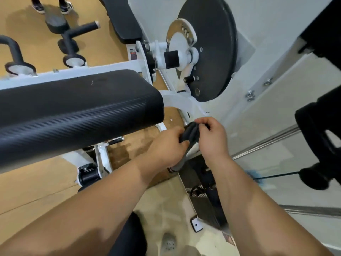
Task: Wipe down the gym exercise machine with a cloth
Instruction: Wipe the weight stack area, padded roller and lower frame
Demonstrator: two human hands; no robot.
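Observation:
A dark grey cloth is bunched between both hands in the middle of the head view. My left hand grips its lower left part, and a tail of the cloth hangs down below that hand. My right hand pinches the upper right part with curled fingers. The hands are in the air, just right of the gym machine's long black padded bench and below its white frame. A large black round cam disc is mounted on the white frame above the hands.
Black foam roller handles and a second black pad lie at the top left over a tan floor. Someone's shoes stand at the top edge. A white shroud and steel guide rods fill the right side.

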